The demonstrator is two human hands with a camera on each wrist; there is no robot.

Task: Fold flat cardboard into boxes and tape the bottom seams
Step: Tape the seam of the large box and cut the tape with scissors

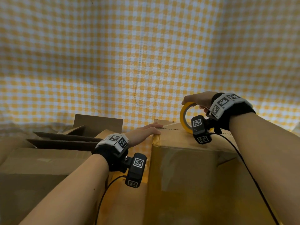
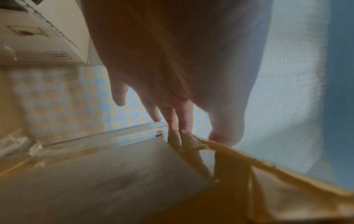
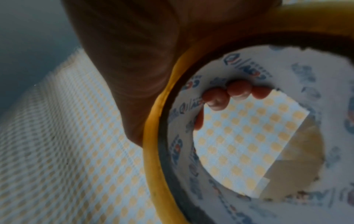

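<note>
Your right hand [image 1: 198, 100] grips the yellow tape roll [image 1: 186, 117] standing on the upright brown cardboard box's [image 1: 183, 159] top; your left hand [image 1: 144, 133], fingers straight, seemingly presses its left edge.

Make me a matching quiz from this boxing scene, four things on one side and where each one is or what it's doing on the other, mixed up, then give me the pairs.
Things:
1. left hand
2. right hand
3. tape roll
4. checked cloth

States:
A. stands on edge on the box top
B. grips the roll, fingertips inside its core
C. lies flat on the box's top left corner
D. spreads behind the boxes

Pairs: 1-C, 2-B, 3-A, 4-D
</note>
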